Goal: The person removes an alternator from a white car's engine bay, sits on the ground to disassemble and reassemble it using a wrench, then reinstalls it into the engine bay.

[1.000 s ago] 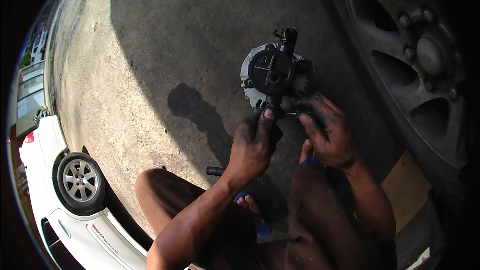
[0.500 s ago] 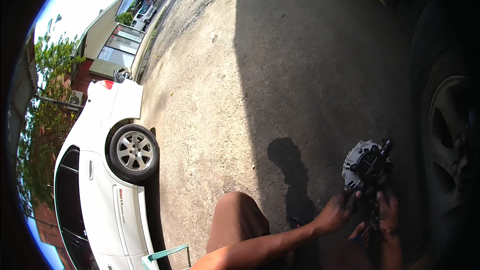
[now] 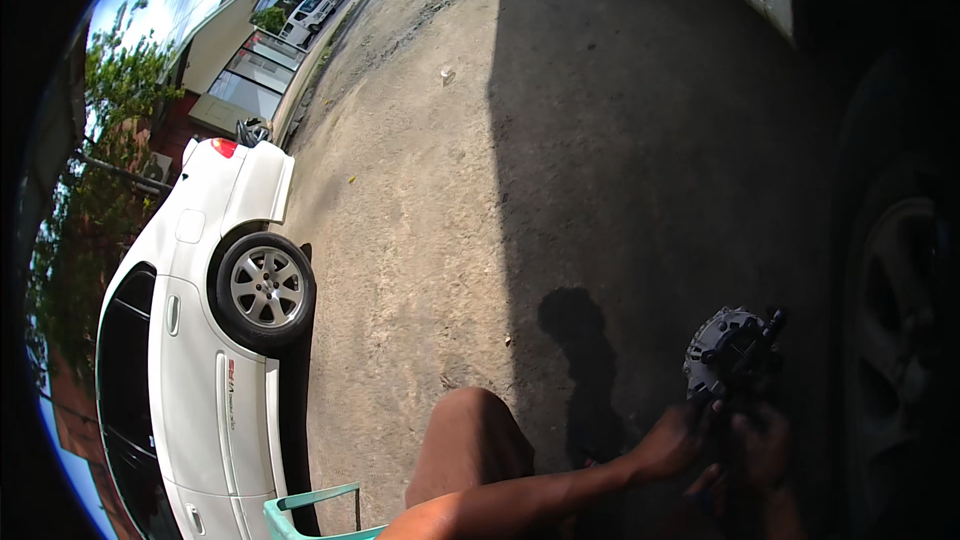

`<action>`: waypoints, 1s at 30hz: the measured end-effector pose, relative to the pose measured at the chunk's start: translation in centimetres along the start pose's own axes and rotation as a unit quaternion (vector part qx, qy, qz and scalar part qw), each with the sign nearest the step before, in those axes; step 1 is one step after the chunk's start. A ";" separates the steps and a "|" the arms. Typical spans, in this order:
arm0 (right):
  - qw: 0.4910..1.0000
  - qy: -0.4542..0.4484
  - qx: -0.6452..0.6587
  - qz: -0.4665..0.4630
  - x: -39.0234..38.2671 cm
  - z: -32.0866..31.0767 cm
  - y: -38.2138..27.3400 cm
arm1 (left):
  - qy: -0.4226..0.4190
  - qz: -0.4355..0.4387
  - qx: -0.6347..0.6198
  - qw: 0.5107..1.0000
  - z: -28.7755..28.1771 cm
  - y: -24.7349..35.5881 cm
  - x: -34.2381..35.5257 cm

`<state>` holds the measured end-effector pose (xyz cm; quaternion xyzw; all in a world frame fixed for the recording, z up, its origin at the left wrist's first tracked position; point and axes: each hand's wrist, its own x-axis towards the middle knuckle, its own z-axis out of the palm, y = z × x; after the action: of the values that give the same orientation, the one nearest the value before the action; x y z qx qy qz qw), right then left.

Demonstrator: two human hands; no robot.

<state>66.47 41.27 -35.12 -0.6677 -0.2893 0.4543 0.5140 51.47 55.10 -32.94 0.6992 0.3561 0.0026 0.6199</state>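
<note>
Much sunlit ground [image 3: 400, 190] separates the white car [image 3: 200, 380] and metal part [image 3: 708, 340].

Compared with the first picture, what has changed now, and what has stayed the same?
The view has swung left: the round metal part, left hand and right hand now appear lower and farther right, more of the white car shows, and a pale green frame has entered below. No new hold or release shows, though shade obscures detail. Both hands stay at the part's lower end.

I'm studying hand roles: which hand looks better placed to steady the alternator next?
Probably the left hand: it seems to touch the alternator; deep shadow hides whether the right hand does.
</note>
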 end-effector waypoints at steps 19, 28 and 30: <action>0.997 -0.010 0.000 0.075 2.7 -0.4 -0.3 | -0.052 -0.049 0.003 0.997 -0.3 -1.5 0.6; 0.898 0.046 -0.365 -0.240 0.1 0.7 -0.4 | -0.055 -0.043 -0.011 0.997 -0.8 -1.0 0.2; 0.825 0.062 -0.447 -0.341 0.1 0.6 0.1 | -0.071 -0.063 -0.024 0.995 -1.0 -0.6 0.2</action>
<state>65.93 41.60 -35.30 -0.7100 -0.6370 0.0287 0.2987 50.87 56.06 -33.34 0.6586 0.3542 -0.0774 0.6594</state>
